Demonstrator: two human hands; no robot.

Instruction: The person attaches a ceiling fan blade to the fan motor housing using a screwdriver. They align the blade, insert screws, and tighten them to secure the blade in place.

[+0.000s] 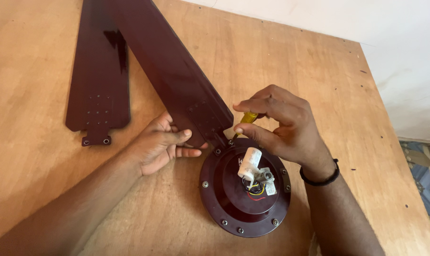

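Dark maroon flat fan blade (177, 76) lies on the bare plywood table (295, 71), its bracket end meeting the round glossy maroon motor housing (246, 189). The left hand (160, 144) pinches the blade's end flat. The right hand (283, 125), curled shut, grips a yellow-handled screwdriver (248, 117) at the bracket; the fixing step looks underway. 1 spare blade (99, 76) lies apart.

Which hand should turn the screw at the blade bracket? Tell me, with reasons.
Probably the right hand: it already grips the yellow-handled screwdriver, tip down at the blade bracket on the motor housing. The left hand is steadying the fan blade.
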